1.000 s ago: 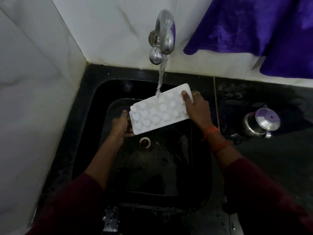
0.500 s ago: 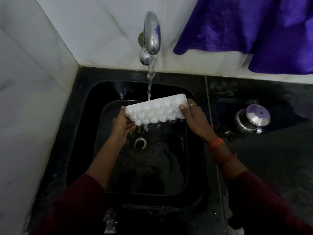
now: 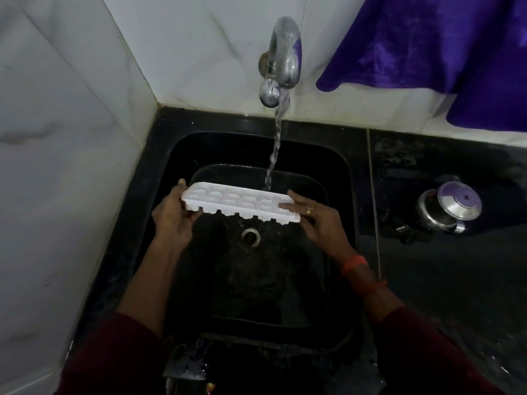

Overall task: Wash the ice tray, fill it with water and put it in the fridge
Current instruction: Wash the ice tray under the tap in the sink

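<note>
White plastic ice tray [image 3: 239, 205] sits nearly level above the middle of the black sink [image 3: 339, 172], cavities up. The left hand [image 3: 174, 220] curls round its left end, and the right hand [image 3: 322, 223] pinches the right end, thumb on top. Water [image 3: 275, 143] from the tap [image 3: 282, 58] meets its far rim.

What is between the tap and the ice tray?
Only a stream of water, falling from the tap to the far edge of the ice tray; the head view shows it.
</note>
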The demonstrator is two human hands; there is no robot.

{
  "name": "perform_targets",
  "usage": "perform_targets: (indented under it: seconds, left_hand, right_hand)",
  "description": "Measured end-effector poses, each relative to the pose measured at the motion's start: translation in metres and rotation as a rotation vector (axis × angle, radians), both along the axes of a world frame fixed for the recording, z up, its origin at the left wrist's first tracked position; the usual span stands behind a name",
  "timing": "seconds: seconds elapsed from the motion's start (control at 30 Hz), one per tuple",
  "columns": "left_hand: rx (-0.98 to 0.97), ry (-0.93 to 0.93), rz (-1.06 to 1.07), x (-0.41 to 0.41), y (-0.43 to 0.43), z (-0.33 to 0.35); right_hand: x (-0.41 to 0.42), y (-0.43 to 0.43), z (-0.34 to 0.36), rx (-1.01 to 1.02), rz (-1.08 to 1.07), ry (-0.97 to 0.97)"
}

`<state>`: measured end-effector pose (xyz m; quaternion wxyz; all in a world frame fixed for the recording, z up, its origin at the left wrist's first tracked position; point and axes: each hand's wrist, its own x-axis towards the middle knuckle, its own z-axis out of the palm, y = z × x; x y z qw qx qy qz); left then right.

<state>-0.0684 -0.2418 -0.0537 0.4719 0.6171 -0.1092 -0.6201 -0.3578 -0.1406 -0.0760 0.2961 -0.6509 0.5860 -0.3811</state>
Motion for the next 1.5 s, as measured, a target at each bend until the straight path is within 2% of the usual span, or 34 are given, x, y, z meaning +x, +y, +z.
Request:
perform_targets:
  seconds: [0.23, 0.37, 0.47, 0.67, 0.83, 0.9, 1.0, 1.1, 1.2, 1.37, 1.5]
  left_hand:
    - [0.065, 0.049, -0.191, 0.032, 0.004, -0.005]
    - [0.114, -0.124, -0.188, 0.031, 0.007, -0.002]
    - [0.034, -0.195, -0.142, 0.030, 0.010, 0.001]
    - [-0.106, -0.357, -0.135, 0.032, 0.013, 0.014]
    - [-0.200, -0.399, -0.083, 0.028, 0.018, 0.026]
    - [-0.226, -0.408, -0.076, 0.028, 0.020, 0.030]
    - [-0.254, -0.423, -0.076, 0.027, 0.023, 0.036]
    - [-0.296, -0.437, -0.077, 0.026, 0.029, 0.041]
    - [-0.373, -0.456, -0.109, 0.025, 0.035, 0.040]
    - [-0.481, -0.593, -0.148, 0.027, 0.045, 0.036]
    - [-0.514, -0.635, -0.160, 0.028, 0.049, 0.036]
  right_hand:
    - [0.007, -0.001, 0.005, -0.155, 0.079, 0.026]
    - [0.003, -0.010, 0.010, -0.211, 0.112, 0.156]
    - [-0.004, -0.025, 0.020, -0.184, 0.028, 0.200]
    - [-0.002, -0.093, 0.070, -0.002, -0.309, -0.210]
    - [0.008, -0.163, 0.119, 0.326, -0.339, -0.635]
    - [0.015, -0.183, 0.126, 0.381, -0.331, -0.681]
    - [0.024, -0.203, 0.124, 0.427, -0.332, -0.615]
    - [0.029, -0.211, 0.116, 0.470, -0.331, -0.641]
    - [0.032, -0.208, 0.112, 0.456, -0.332, -0.774]
    - [0.037, -0.205, 0.110, 0.436, -0.301, -0.970]
    - [0.043, -0.200, 0.111, 0.414, -0.208, -1.118]
